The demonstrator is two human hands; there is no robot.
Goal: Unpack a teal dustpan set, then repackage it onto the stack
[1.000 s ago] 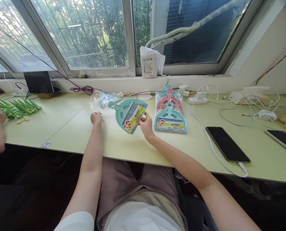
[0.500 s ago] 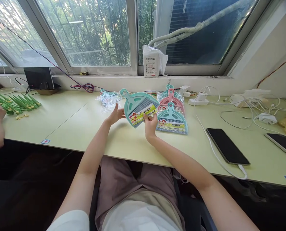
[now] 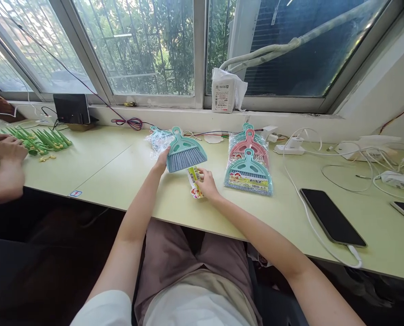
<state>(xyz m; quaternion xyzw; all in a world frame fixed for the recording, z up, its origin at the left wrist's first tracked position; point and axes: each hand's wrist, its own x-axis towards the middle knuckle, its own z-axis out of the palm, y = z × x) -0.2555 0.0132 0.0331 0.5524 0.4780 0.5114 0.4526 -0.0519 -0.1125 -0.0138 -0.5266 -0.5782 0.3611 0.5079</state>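
Observation:
My left hand (image 3: 161,159) holds a teal mini dustpan with a grey brush (image 3: 185,151) by its left edge, lifted a little above the pale green table (image 3: 127,181). My right hand (image 3: 206,183) grips a yellow printed label card (image 3: 194,183), now apart from the dustpan and just below it. To the right lies a stack of bagged dustpan sets (image 3: 250,165), teal and pink. A heap of clear plastic bags (image 3: 159,139) lies behind the held dustpan.
A black phone (image 3: 331,217) on a white cable lies at the right, with chargers and tangled white cords (image 3: 365,158) behind. Another person's hands (image 3: 5,149) work at green plastic pieces (image 3: 40,139) on the far left. A black device (image 3: 71,108) and a white packet (image 3: 224,93) stand by the window.
The dustpan was lifted off the table and my left hand came over to take its edge. My right hand has pulled the label card off it and downward.

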